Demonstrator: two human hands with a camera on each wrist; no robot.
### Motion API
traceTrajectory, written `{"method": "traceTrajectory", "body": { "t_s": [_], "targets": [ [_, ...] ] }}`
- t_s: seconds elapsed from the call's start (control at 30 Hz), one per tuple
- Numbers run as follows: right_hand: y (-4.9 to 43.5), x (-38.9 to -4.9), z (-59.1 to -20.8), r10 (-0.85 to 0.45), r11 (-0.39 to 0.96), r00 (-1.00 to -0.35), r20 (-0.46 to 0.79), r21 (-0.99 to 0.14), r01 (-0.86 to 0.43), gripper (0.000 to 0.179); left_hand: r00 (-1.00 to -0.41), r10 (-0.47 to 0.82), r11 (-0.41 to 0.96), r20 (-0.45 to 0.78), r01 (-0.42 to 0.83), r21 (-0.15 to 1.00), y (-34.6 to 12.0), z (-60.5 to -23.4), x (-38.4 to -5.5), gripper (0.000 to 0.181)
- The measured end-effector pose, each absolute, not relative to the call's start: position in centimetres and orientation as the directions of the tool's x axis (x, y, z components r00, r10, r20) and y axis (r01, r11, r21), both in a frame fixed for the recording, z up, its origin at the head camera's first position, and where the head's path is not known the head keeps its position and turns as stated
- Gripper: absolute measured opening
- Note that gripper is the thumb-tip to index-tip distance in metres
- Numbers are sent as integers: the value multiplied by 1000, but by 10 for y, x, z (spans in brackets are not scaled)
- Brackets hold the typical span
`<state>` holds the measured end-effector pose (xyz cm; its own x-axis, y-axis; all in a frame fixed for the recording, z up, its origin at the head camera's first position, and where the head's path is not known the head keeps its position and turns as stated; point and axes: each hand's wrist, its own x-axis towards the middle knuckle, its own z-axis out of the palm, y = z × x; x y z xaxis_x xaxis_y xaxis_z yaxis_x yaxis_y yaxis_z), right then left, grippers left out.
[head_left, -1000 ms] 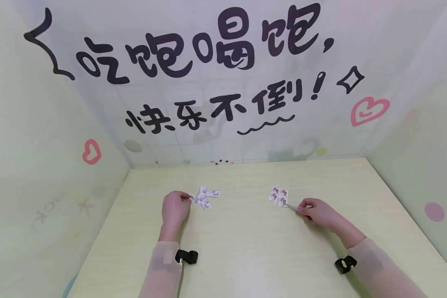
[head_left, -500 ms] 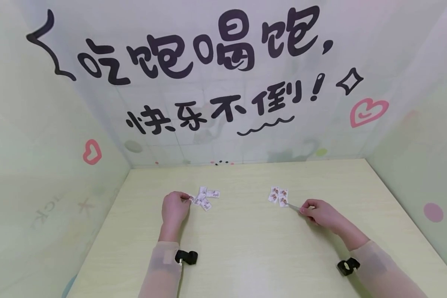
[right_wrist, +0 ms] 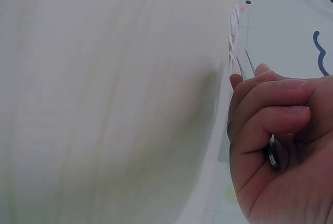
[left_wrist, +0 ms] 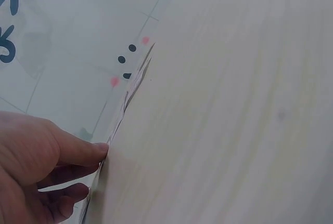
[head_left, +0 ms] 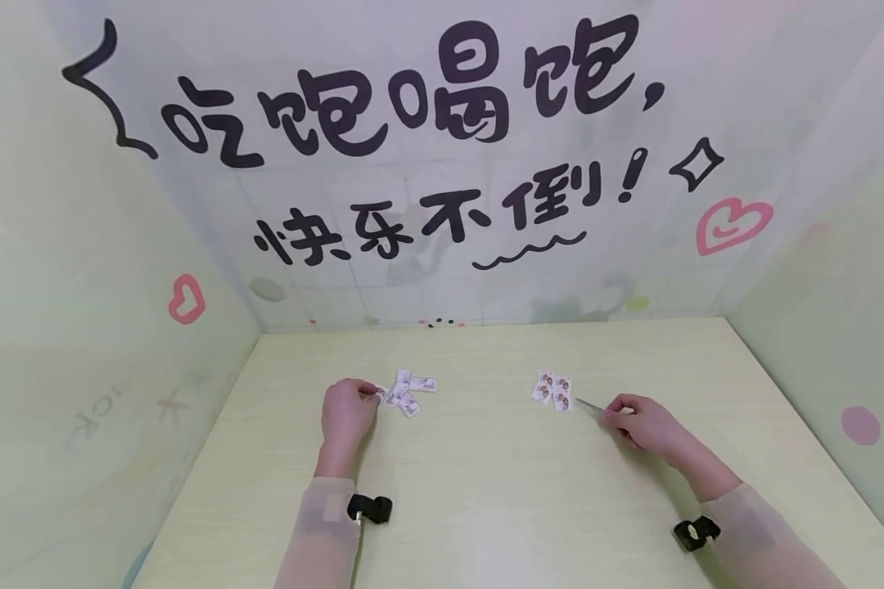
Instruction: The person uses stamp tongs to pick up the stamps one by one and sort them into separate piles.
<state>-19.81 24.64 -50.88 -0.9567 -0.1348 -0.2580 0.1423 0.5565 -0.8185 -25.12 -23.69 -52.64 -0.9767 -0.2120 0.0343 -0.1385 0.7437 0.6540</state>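
My left hand (head_left: 349,411) pinches the edge of a small printed paper card (head_left: 381,394) at the left side of a loose group of similar cards (head_left: 410,402). Its fingertips sit low by the tabletop in the left wrist view, where the cards show almost edge-on. Tweezers (right_wrist: 248,64) are in my right hand (head_left: 639,421), their two tips slightly apart with nothing between them. Those tips point left, just beside a second group of small white cards (head_left: 563,398) with reddish-brown pictures. In the right wrist view, the rear end of the tweezers shows under the curled fingers.
Both card groups lie toward the back of a pale wooden tabletop (head_left: 479,483). A back wall (head_left: 412,286) with large black lettering and two side walls enclose it. Each sleeved wrist carries a black camera mount, such as the left one (head_left: 370,509).
My right hand has drawn a little to the right, and the tweezer tips have come off the lower right card. The left hand stays at its card.
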Motion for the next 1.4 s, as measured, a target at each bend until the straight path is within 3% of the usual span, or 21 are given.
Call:
{"method": "traceTrajectory", "body": {
  "t_s": [0.4,0.77,1.17,1.4],
  "targets": [
    [171,-227,-502,-200,536,-967,-155,-844,24,16,-974,-214,746,68,-118,655,-239,-527,-254,19],
    [77,-265,-505,-350,516,-919,-180,-856,-29,17,-973,-226,705,49,-129,697,-243,-530,-255,18],
    [-5,-284,-507,-434,596,-890,-140,-785,-167,13,-972,-235,666,28,-140,733,-242,-534,-254,21],
    [-31,-286,-507,-413,682,-899,-148,-705,-197,14,-972,-233,647,32,-130,751,-243,-533,-253,22]
  ]
}}
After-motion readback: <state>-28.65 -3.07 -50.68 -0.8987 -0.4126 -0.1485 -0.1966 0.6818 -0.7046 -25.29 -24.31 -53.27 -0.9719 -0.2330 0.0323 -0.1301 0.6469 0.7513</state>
